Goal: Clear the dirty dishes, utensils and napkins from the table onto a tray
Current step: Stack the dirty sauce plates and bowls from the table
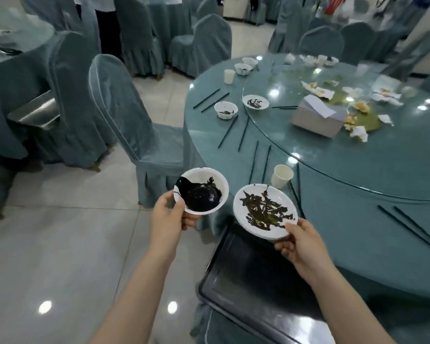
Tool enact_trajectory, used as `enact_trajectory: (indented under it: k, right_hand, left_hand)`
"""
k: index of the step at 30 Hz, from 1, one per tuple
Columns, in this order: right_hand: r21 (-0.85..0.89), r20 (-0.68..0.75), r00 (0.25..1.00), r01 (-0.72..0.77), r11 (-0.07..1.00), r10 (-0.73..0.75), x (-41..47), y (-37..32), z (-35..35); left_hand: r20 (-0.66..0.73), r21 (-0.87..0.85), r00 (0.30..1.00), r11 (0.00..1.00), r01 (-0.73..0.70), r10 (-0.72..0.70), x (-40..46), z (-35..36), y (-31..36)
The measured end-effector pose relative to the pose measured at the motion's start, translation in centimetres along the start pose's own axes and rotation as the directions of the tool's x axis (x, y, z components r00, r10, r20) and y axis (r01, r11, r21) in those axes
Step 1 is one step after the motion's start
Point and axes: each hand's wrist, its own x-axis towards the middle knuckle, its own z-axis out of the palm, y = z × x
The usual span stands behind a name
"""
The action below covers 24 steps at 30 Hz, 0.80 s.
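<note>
Tray [236, 276] is lying straight below the plate [265, 211] we are pinching in our right hand [299, 245]; our left hand [169, 219] is gripping the bowl [201, 191] farther left, over the floor.

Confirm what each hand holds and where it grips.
Left hand holds the white bowl by its near rim, thumb inside. Right hand holds the white plate by its near edge.
</note>
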Motion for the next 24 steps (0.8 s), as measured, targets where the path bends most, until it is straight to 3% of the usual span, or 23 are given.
enact_trajectory:
  k: [4,11,24]
  right_hand:
    - [0.039,-0.018,0.998,-0.061,0.997,0.062,0.8,0.7,7.3]
    - [0.098,-0.059,0.998,-0.007,0.995,0.013,4.1,-2.1,14.4]
    - [0.234,-0.208,0.978,0.050,0.971,0.000,20.2,-9.9,18.0]
  left_hand:
    - [0.032,0.017,0.999,1.000,-0.020,0.020,6.2,-5.8,2.2]
    - [0.066,0.002,0.996,0.998,-0.055,0.055,15.9,-9.8,6.0]
    - [0.152,0.112,0.987,0.991,-0.069,0.052,35.4,-2.9,8.7]
